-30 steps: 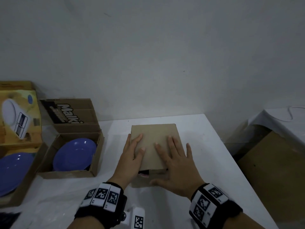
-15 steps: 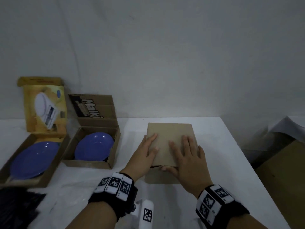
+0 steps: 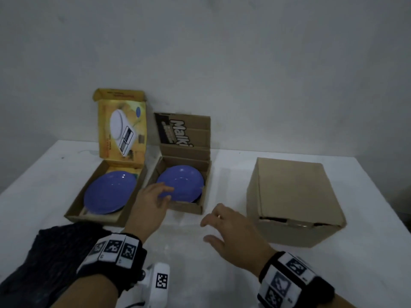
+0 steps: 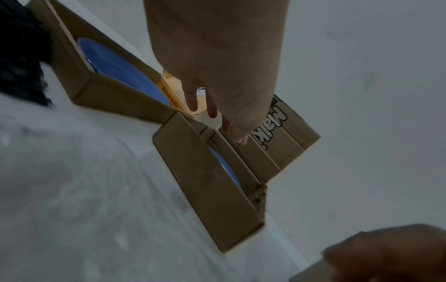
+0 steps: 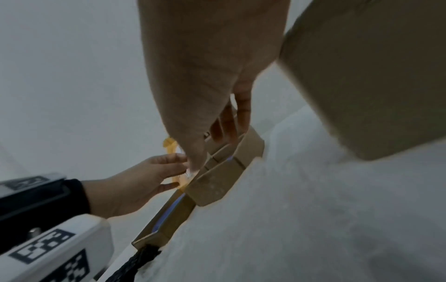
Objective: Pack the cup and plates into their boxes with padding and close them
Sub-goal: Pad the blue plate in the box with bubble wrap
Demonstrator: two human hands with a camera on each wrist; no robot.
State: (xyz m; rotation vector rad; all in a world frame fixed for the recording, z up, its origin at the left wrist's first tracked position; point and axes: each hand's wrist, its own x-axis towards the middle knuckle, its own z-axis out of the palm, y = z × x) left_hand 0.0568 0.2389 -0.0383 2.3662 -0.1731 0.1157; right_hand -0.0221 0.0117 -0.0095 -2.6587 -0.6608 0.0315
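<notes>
A closed brown cardboard box (image 3: pixel 293 196) stands on the right of the white table (image 3: pixel 200 263); its contents are hidden. Left of it an open brown box (image 3: pixel 186 207) holds a blue plate (image 3: pixel 182 181). Further left, an open yellow-lidded box (image 3: pixel 97 215) holds a second blue plate (image 3: pixel 109 192). My left hand (image 3: pixel 163 194) hovers over the brown box's near left corner, fingers relaxed and holding nothing. My right hand (image 3: pixel 211 227) hangs above the table between the brown box and the closed box, fingers spread loosely. In the right wrist view both hands, right (image 5: pixel 224 124) and left (image 5: pixel 154 177), are empty.
A dark netted padding sheet (image 3: pixel 51 252) lies at the table's near left, just in front of the yellow-lidded box. Both open lids lean back against the grey wall (image 3: pixel 222 63). The table's right edge runs just beyond the closed box.
Both hands have lifted off the closed box's lid and moved left toward the open brown box. The head view has swung left, so both plate boxes are now in full view.
</notes>
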